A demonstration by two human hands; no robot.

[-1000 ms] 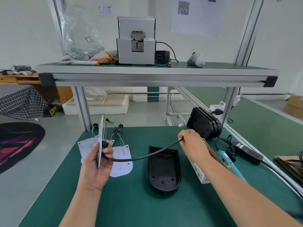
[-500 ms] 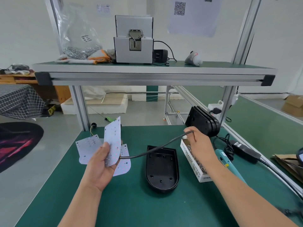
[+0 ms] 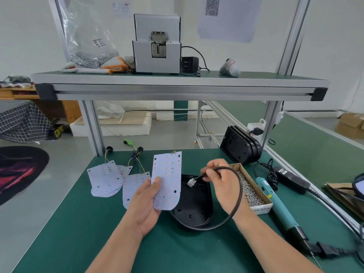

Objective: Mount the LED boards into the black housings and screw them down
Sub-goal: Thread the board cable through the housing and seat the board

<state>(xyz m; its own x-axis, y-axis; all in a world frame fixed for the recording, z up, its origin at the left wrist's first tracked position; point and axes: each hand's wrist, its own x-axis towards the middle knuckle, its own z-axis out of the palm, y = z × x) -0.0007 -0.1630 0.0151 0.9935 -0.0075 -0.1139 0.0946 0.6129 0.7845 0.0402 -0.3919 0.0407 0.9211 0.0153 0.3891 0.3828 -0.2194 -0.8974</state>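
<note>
left hand [image 3: 145,205] grips the led board [image 3: 167,180] by its lower left edge, thumb on the face, fingers curled behind. board is upright, led side to camera, overlapping the left rim of the black housing [image 3: 194,209] on the green mat [image 3: 78,223]. right hand [image 3: 220,180] pinches the black cable [image 3: 239,194] just behind the white connector [image 3: 190,182], which hangs over the housing's far end. cable loops round the right wrist. screw box [image 3: 250,190] sits just right of the housing.
</note>
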